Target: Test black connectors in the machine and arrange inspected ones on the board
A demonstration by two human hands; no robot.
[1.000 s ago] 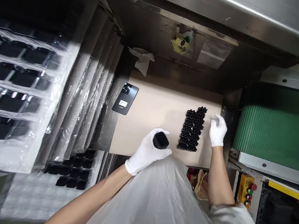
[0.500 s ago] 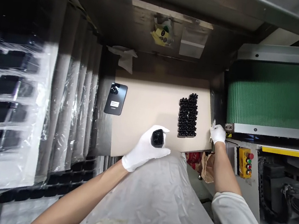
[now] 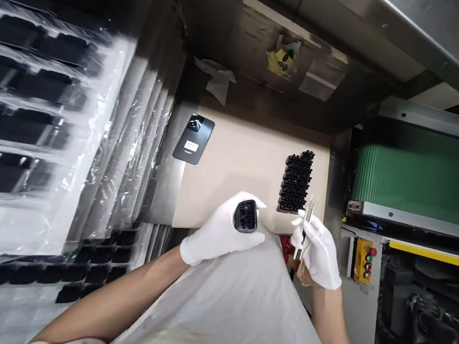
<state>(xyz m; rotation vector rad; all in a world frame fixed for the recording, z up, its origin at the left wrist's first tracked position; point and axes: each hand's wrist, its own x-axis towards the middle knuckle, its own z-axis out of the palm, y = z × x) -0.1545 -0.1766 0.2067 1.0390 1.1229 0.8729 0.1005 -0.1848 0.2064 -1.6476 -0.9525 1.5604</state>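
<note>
By the worktop [image 3: 186, 217] edge, well apart, left fingers [image 3: 251, 238] hold a hollow black box [image 3: 246, 216], right fingers [image 3: 315, 226] a silver tool [image 3: 310, 208].

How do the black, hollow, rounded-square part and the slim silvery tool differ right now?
The black, hollow, rounded-square part is dark and blocky; the slim silvery tool is pale and narrow. The part turns its open end toward the camera; the tool shows its long side. The left hand curls around the part; the right hand holds the tool in its fingers. Both are hand-held.
</note>
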